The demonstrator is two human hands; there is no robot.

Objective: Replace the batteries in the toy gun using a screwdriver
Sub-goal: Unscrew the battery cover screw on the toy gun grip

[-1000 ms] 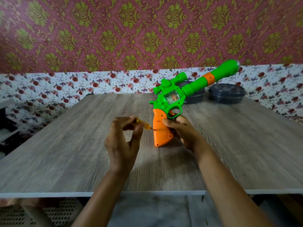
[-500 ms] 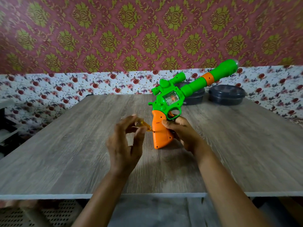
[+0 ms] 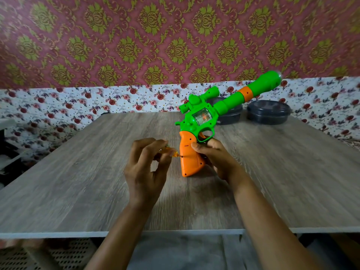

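the right hand grips the toy gun upright on the counter. left hand fingers pinch a blurred, seemingly amber screwdriver, tip at the orange grip.

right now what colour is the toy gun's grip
Orange. The toy gun's grip shows best in the head view.

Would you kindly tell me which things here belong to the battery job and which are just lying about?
In the job: toy gun, its orange grip held by the right hand; screwdriver, pinched in the left hand, tip at the grip.
Lying about: dark container behind the barrel; second dark container beside it; both on the table.
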